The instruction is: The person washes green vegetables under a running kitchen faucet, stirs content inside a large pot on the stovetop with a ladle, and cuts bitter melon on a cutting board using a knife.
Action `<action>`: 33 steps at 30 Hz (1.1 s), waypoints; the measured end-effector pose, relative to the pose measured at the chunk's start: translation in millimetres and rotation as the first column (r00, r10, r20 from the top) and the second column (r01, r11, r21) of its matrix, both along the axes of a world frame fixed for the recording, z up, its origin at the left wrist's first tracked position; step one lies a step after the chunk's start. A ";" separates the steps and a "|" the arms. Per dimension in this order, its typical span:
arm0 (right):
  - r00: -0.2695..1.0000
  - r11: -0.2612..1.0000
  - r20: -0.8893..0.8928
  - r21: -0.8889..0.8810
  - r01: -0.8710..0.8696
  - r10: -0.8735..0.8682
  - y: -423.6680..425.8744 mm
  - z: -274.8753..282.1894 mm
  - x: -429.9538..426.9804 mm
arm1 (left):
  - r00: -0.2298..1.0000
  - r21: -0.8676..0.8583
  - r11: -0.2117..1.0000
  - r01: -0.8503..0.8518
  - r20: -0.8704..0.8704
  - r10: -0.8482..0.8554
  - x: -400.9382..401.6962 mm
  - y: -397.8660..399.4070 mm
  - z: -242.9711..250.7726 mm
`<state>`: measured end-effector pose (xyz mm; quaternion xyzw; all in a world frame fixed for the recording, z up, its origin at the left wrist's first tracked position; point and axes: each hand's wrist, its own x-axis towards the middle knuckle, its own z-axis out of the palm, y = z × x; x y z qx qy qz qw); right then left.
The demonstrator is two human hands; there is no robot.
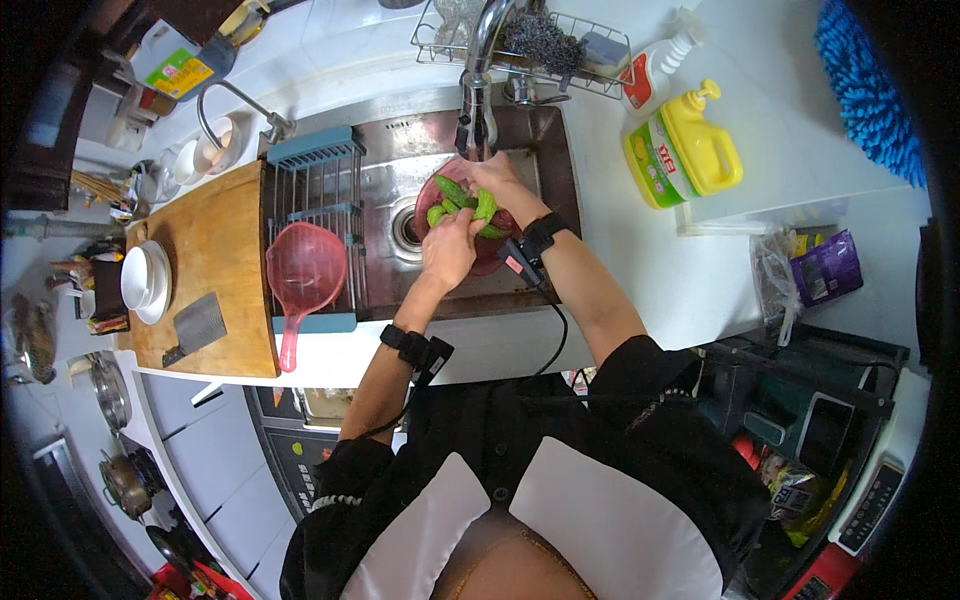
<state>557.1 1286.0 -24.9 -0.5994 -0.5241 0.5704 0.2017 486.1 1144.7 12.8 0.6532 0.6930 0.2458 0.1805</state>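
Observation:
Both hands are over a red translucent plastic basin [428, 196] in the stainless steel sink [382, 289], beneath the chrome faucet [475, 112]. Several green peppers [486, 204] and a darker green, cucumber-like vegetable [454, 192] are in the basin. My left hand [450, 251] rests on the peppers with its fingers curled at a light green one; how firmly it grips is unclear. My right hand [496, 178] is at the basin's far right side, just under the faucet's spout, its fingers partly hidden by the spout and vegetables.
Left of the basin, a red plastic ladle [307, 266] lies on a drying rack [315, 154]. A wooden cutting board [217, 262] bears a cleaver [199, 325] and white bowls [138, 278]. A yellow detergent bottle [679, 154] and a wire caddy [600, 82] flank the sink.

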 end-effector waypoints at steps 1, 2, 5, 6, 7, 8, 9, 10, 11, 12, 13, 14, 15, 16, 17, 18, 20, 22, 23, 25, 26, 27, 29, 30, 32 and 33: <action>1.000 0.998 -0.018 -0.067 0.003 -0.004 4.6 -3.4 -1.2 | 1.000 0.023 1.000 -0.013 0.018 0.012 -0.6 0.4 -1.2; 0.993 0.992 -0.114 -0.119 -0.040 0.026 4.2 -8.2 0.5 | 0.998 -0.028 0.999 -0.025 0.056 0.026 -4.1 1.0 -2.1; 0.805 0.918 -0.557 -0.395 -0.040 -0.204 15.4 -33.9 18.8 | 0.997 -0.050 0.999 -0.012 0.076 0.015 2.4 7.7 4.2; 0.806 0.916 -0.560 -0.398 -0.057 -0.193 8.4 -27.3 9.8 | 0.997 -0.054 0.998 -0.028 0.072 0.032 -4.4 4.3 -0.4; 0.818 0.935 -0.547 -0.352 -0.032 -0.178 -5.7 -11.7 -1.8 | 0.994 -0.098 0.993 -0.073 0.074 0.080 -12.8 -1.5 -7.5; 0.830 0.953 -0.529 -0.301 0.007 -0.174 -15.9 -0.7 -5.6 | 0.990 -0.139 0.985 -0.101 0.081 0.113 -15.3 -3.9 -11.5; 0.833 0.954 -0.526 -0.299 0.009 -0.173 -19.4 0.1 -4.6 | 0.990 -0.137 0.985 -0.100 0.086 0.112 -14.4 -1.7 -8.7; 0.880 0.989 -0.467 -0.150 0.017 -0.086 -22.4 0.8 -4.8 | 0.990 -0.167 0.980 -0.106 0.077 0.120 -14.7 0.7 -6.0; 0.920 1.000 -0.391 0.002 0.007 -0.005 -24.0 1.7 -5.9 | 0.989 -0.198 0.973 -0.115 0.067 0.130 -15.3 2.2 -3.6; 0.968 0.981 -0.234 0.187 -0.044 0.088 -10.8 -24.8 7.8 | 0.992 -0.182 0.980 -0.086 0.075 0.101 -5.4 11.9 1.4; 0.966 0.981 -0.234 0.182 -0.065 0.107 -13.7 -22.6 2.7 | 0.996 -0.148 0.986 -0.081 0.037 0.087 -8.4 9.0 -2.5; 0.991 0.941 -0.023 0.318 -0.118 0.132 -16.5 -20.5 -2.4 | 0.997 -0.116 0.990 -0.074 -0.004 0.075 -11.2 5.3 -6.3; 0.976 0.879 0.187 0.439 -0.185 0.112 -18.0 -18.9 -5.3 | 0.996 -0.120 0.989 -0.085 -0.005 0.085 -10.9 2.4 -5.8; 0.978 0.880 0.190 0.445 -0.167 0.090 -8.1 -30.9 -0.3 | 0.997 -0.065 0.997 -0.044 -0.063 0.040 -2.8 5.8 -0.3; 0.987 0.934 0.159 0.354 -0.035 -0.023 3.3 -42.2 3.3 | 0.992 -0.011 1.000 0.002 -0.124 -0.003 5.4 8.9 5.4; 0.988 0.955 0.144 0.295 0.013 -0.058 2.9 -44.6 -2.8 | 0.991 0.047 0.999 -0.009 -0.132 0.015 4.0 4.5 5.1; 0.995 0.994 0.019 0.037 0.100 -0.101 -6.3 -25.8 -18.4 | 0.984 0.039 0.998 -0.046 -0.173 0.052 -5.2 -4.9 0.5; 0.997 0.994 0.010 -0.069 0.083 -0.083 6.2 -30.7 -5.9 | 0.980 0.059 0.998 -0.020 -0.199 0.031 0.3 2.3 4.9; 0.993 0.999 0.114 0.019 0.042 -0.044 24.2 -50.4 11.8 | 0.985 0.017 1.000 -0.025 -0.173 0.028 9.6 15.0 10.1; 0.978 0.913 0.207 0.400 -0.077 -0.008 -15.9 -29.6 -14.2 | 0.979 -0.057 0.990 -0.128 -0.164 0.118 -7.5 11.6 3.4; 0.966 0.761 0.235 0.646 -0.069 -0.112 -41.3 -18.3 -22.9 | 0.967 -0.074 0.985 -0.156 -0.214 0.137 -12.4 12.1 2.0; 0.958 0.758 0.247 0.649 -0.055 -0.143 -47.5 -12.2 -24.1 | 0.956 -0.087 0.983 -0.163 -0.261 0.136 -11.3 15.5 3.4; 0.932 0.866 0.362 0.477 -0.151 -0.037 -37.5 4.0 -17.4 | 0.951 -0.107 0.987 -0.117 -0.297 0.080 -6.7 9.3 5.3; 0.955 0.951 0.293 0.306 -0.044 -0.050 -28.2 7.6 -9.8 | 0.958 -0.018 0.999 -0.043 -0.284 0.036 -1.4 3.4 5.1; 0.995 0.996 0.048 0.014 0.085 -0.086 1.7 -2.5 4.4 | 0.973 0.099 0.995 0.032 -0.230 -0.008 8.6 1.1 8.8; 0.995 0.996 0.045 0.014 0.093 -0.094 7.3 -13.7 3.9 | 0.972 0.099 0.994 0.040 -0.233 -0.016 8.0 3.1 10.6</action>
